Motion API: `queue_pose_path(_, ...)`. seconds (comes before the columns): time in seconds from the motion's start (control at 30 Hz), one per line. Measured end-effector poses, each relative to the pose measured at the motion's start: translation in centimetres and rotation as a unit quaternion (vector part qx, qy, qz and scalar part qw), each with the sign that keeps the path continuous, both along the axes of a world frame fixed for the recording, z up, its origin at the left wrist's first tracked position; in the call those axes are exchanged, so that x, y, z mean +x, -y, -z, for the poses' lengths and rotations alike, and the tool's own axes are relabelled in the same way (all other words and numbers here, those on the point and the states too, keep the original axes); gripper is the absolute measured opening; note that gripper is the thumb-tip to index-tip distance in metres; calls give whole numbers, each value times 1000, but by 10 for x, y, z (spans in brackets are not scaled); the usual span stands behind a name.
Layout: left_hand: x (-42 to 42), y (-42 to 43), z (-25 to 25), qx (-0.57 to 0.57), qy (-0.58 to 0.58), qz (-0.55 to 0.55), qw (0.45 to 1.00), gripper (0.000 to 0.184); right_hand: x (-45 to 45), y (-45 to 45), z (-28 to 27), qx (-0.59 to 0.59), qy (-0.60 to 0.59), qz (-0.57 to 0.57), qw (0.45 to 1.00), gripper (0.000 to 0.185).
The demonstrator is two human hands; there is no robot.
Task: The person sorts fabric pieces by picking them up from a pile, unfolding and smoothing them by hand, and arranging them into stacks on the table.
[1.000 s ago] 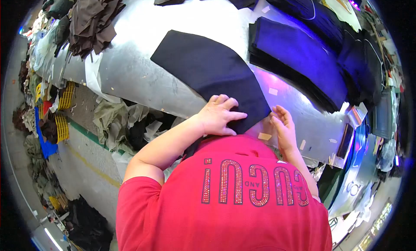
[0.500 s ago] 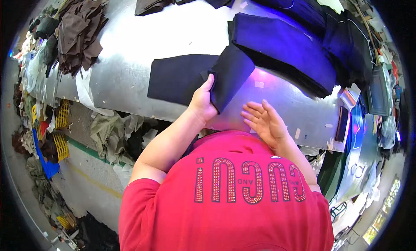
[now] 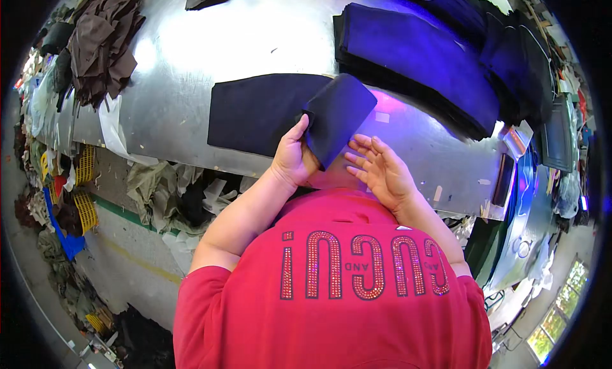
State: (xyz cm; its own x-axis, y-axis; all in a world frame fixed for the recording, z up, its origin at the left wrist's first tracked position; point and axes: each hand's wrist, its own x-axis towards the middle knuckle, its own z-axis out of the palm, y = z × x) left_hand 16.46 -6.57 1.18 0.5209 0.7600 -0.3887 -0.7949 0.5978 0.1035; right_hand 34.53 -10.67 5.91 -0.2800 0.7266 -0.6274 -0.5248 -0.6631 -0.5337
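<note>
My left hand (image 3: 296, 155) is closed on the near edge of a dark cloth piece (image 3: 264, 114), thumb on top and fingers underneath. The piece lies across the metal table, and its right end (image 3: 341, 111) is turned up at an angle. Just right of that end, my right hand (image 3: 379, 171) is open, with fingers spread and nothing in them. A thick stack of dark cloth pieces (image 3: 414, 63) lies beyond, at the upper right.
The shiny metal table (image 3: 172, 120) runs across the view, its near edge at my waist. Brown cloth pieces (image 3: 105, 47) hang at the far left. Below them are yellow plastic baskets (image 3: 85, 214) and crumpled fabric (image 3: 153, 190). More dark bundles (image 3: 516, 63) are heaped at the right.
My right hand has come slightly left, closer to the turned-up end of the cloth. My left hand keeps its hold. The whole view has shifted a little.
</note>
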Motion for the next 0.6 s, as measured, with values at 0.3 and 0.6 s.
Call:
queue_pose_path(0.3, 0, 11, -31, 611, -527, 168, 566, 45, 17, 4, -11, -48, -96, 108, 988, 48)
queue_pose_path(0.6, -111, -34, -11, 188, -977, 62, 78, 81, 37, 13, 27, 8, 178, 66, 982, 37)
